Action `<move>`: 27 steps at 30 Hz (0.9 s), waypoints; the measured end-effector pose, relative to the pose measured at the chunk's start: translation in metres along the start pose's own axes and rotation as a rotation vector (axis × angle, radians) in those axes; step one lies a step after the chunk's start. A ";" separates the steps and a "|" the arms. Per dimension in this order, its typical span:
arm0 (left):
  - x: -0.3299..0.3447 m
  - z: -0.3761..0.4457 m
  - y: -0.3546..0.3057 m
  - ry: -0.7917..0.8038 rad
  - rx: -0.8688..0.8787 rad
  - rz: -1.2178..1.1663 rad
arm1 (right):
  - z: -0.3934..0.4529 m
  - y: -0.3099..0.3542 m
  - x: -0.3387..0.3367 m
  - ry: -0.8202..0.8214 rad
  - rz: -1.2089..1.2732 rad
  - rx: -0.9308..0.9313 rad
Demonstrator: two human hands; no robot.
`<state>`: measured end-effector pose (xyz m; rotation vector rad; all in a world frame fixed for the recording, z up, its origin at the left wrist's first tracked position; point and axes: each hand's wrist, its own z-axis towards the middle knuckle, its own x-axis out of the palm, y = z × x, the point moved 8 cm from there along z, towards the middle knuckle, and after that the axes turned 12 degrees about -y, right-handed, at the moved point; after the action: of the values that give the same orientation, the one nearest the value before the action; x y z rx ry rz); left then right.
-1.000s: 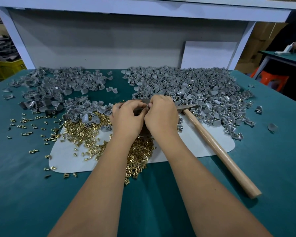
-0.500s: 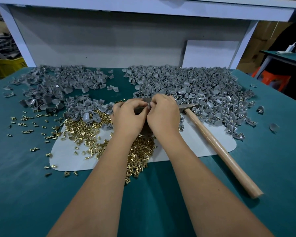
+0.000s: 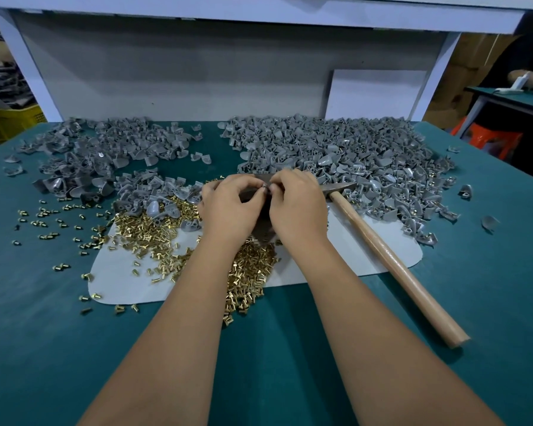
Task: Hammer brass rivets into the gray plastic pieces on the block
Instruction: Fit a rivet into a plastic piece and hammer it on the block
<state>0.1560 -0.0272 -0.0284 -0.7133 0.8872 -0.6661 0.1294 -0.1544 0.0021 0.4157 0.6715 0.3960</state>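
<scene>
My left hand (image 3: 230, 207) and my right hand (image 3: 297, 204) meet at the table's middle, fingertips pinching a small gray plastic piece (image 3: 264, 189) over a dark block (image 3: 260, 232) that they mostly hide. Whether a rivet sits in the piece I cannot tell. A heap of brass rivets (image 3: 154, 235) lies left of and below my hands on a white mat (image 3: 345, 256). The hammer (image 3: 391, 259) lies to the right, its head beside my right hand, wooden handle pointing toward the near right.
A big pile of gray plastic pieces (image 3: 351, 161) fills the back right and another pile (image 3: 99, 158) the back left. Loose rivets (image 3: 43, 222) dot the green table (image 3: 43, 348) at left. A white shelf frame (image 3: 259, 20) stands behind. A person sits far right.
Both hands stay together over the block with only small finger movements. The hammer has not moved.
</scene>
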 end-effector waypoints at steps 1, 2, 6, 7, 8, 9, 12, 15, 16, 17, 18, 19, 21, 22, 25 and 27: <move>0.000 0.000 0.000 0.001 -0.006 -0.004 | 0.000 0.000 -0.003 0.011 0.005 0.003; -0.001 0.000 0.001 0.004 -0.014 -0.012 | 0.002 -0.001 -0.009 0.008 0.003 0.009; 0.000 -0.002 0.004 0.033 -0.059 -0.088 | 0.012 -0.022 -0.045 -0.073 -0.200 0.047; 0.001 -0.002 0.005 0.036 -0.068 -0.099 | 0.012 -0.032 -0.053 -0.062 -0.333 0.051; 0.001 -0.001 0.005 0.037 -0.075 -0.106 | 0.011 -0.043 -0.060 -0.022 -0.473 0.062; 0.001 -0.001 0.005 0.038 -0.081 -0.109 | 0.008 -0.055 -0.064 0.041 -0.581 0.093; 0.001 -0.002 0.004 0.046 -0.085 -0.112 | -0.010 -0.080 -0.061 0.259 -0.695 0.174; 0.001 -0.003 0.003 0.049 -0.065 -0.085 | -0.014 -0.083 -0.058 0.291 -0.680 0.194; 0.001 -0.004 0.003 0.047 -0.054 -0.073 | -0.014 -0.085 -0.058 0.279 -0.650 0.226; 0.000 -0.004 0.002 0.045 -0.046 -0.062 | -0.014 -0.086 -0.059 0.274 -0.627 0.248; 0.000 -0.004 0.002 0.042 -0.039 -0.053 | -0.014 -0.087 -0.058 0.272 -0.611 0.258; -0.001 -0.004 0.001 0.038 -0.035 -0.045 | -0.014 -0.086 -0.058 0.268 -0.596 0.261; -0.001 -0.005 0.001 0.030 -0.034 -0.033 | -0.012 -0.082 -0.060 0.236 -0.568 0.242; -0.001 -0.005 0.001 0.027 -0.038 -0.030 | -0.010 -0.078 -0.063 0.209 -0.556 0.234; -0.001 -0.004 0.002 0.020 -0.056 -0.033 | -0.002 -0.065 -0.075 0.088 -0.538 0.188; -0.001 -0.003 0.002 0.019 -0.061 -0.031 | 0.000 -0.049 -0.082 -0.001 -0.467 0.099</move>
<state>0.1532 -0.0255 -0.0310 -0.7781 0.9183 -0.6767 0.0815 -0.2354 0.0202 0.3392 0.7647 -0.0798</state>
